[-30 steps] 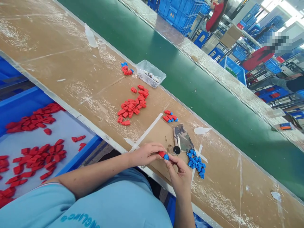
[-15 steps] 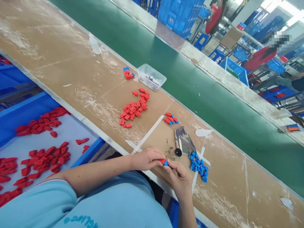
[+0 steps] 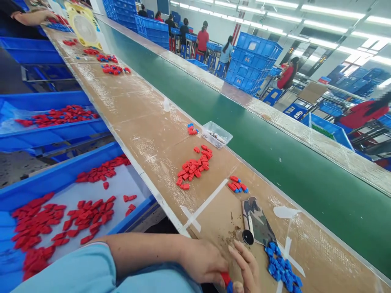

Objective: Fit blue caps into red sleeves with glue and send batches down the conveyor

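Head view, bottom edge: left hand [image 3: 203, 260] and right hand [image 3: 247, 266] are meeting over the near lip of the desk [image 3: 146, 134], both pinching one small red-and-blue piece [image 3: 227, 281].
- Piece: red part is sitting under the left thumb, blue part is showing below it at the frame edge; long axis is apparently running from the left hand down toward the right hand, blue end leading. Most of it is hidden by fingers, so exact tilt cannot be told.
- Grip: each hand is closing on the piece, fingertips nearly touching.
- Doing it well, as a judgement: keeping both halves in line and pressing straight along that axis, not sideways.
- Just right of the right hand: loose blue pieces [image 3: 282, 270]; just beyond it, a black round tool [image 3: 246, 237] on a camouflage patch [image 3: 259, 221].
- Farther ahead: red pieces [image 3: 194, 167], a few joined pieces [image 3: 238, 185], a clear tray [image 3: 216, 134].
- Left of the left hand: a blue bin [image 3: 36, 181] of red pieces.
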The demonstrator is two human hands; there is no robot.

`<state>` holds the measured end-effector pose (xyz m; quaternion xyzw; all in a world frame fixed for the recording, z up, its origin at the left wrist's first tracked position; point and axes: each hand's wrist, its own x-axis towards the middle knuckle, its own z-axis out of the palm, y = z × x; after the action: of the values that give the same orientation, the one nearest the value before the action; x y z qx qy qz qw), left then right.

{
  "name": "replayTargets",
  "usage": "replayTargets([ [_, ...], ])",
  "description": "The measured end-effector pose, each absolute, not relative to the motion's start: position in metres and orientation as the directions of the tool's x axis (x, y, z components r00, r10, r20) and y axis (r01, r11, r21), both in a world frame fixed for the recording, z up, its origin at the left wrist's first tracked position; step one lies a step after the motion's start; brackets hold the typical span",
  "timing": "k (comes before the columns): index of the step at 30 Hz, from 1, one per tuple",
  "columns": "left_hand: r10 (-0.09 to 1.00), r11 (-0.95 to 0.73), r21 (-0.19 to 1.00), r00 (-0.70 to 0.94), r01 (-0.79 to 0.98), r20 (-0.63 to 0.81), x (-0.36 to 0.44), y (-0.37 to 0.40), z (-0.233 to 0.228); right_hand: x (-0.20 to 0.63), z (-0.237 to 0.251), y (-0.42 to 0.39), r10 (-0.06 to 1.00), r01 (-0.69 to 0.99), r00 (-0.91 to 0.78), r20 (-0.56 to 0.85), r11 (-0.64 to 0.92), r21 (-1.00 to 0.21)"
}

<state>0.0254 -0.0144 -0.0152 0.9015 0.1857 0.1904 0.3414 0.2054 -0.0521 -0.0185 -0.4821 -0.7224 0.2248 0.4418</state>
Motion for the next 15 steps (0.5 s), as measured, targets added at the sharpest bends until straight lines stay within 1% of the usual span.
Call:
replayTargets([
  [4, 0.419, -0.638, 0.764, 0.874, 0.090, 0.247, 0.036, -0.023, -0.023, 0.191, -0.016, -0.051, 0.863, 0.470, -0.270, 0.427, 0.505, -0.724],
  [9, 0.411, -0.552, 0.834, 0.870, 0.001, 0.271, 0.040, -0.028, -0.030, 0.184, -0.017, -0.058, 0.859, 0.439, -0.320, 0.399, 0.508, -0.741],
  [12, 0.398, -0.542, 0.841, 0.882, 0.005, 0.251, 0.041, -0.029, -0.029, 0.183, -0.019, -0.058, 0.858, 0.427, -0.332, 0.391, 0.506, -0.749],
  [15, 0.387, -0.588, 0.806, 0.899, 0.071, 0.204, 0.043, -0.026, -0.024, 0.190, -0.025, -0.054, 0.855, 0.409, -0.320, 0.409, 0.514, -0.754],
])
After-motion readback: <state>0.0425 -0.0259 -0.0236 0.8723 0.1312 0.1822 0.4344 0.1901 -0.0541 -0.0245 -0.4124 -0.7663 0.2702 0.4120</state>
